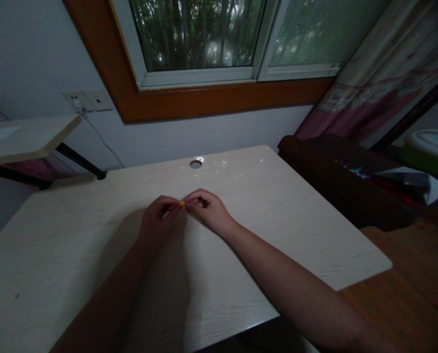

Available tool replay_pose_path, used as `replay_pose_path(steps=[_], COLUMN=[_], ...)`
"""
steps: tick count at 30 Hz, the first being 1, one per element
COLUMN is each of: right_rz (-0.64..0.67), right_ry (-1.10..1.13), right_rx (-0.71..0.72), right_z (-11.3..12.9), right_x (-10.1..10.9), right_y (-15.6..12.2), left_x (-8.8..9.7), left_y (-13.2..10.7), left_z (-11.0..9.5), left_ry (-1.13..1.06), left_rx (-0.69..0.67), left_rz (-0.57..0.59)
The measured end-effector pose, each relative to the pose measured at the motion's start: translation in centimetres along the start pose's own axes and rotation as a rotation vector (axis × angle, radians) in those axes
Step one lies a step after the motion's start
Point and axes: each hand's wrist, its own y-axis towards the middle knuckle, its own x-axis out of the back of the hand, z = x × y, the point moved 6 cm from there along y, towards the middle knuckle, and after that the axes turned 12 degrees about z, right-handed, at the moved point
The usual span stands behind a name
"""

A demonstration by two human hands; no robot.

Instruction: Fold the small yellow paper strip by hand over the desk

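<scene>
A small yellow piece [182, 203] is pinched between my two hands, over the middle of the pale wood-grain desk [278, 211]. My left hand [159, 214] grips its left end between thumb and fingertips. From the other side, my right hand [207, 208] closes thumb and fingers on its right end. The fingertips of both hands nearly meet, and most of the yellow piece is hidden by them. Its exact kind is too small to make out.
A round cable hole [196, 164] lies near the desk's back edge. On the left a raised shelf [31, 137] stands on black legs. A white cord [101, 137] hangs from the wall socket [87, 101]. Dark furniture [336, 181] stands beyond the right edge, below the curtain [369, 93].
</scene>
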Motion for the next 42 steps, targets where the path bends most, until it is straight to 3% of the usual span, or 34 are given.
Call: replay_pose_path(steps=[11,19,27,42], right_rz=[0.001,0.025,0.001,-0.003], right_ry=[-0.019,0.066,0.197,0.214], right_rx=[-0.02,-0.035,-0.013,-0.012], right_z=[-0.1,-0.8,-1.3,-1.5], right_x=[0.0,-0.1,0.0,0.1], right_y=[0.0,0.2,0.5,0.7], left_x=[-0.4,-0.5,-0.3,-0.4], left_y=[0.1,0.1,0.3,0.2], left_z=[0.5,1.8,1.8,2.1], left_ry=[0.02,-0.049,-0.043,-0.065], left_rx=[0.057,0.156,0.153,0.209], left_rz=[0.104,0.066,0.043,0.046])
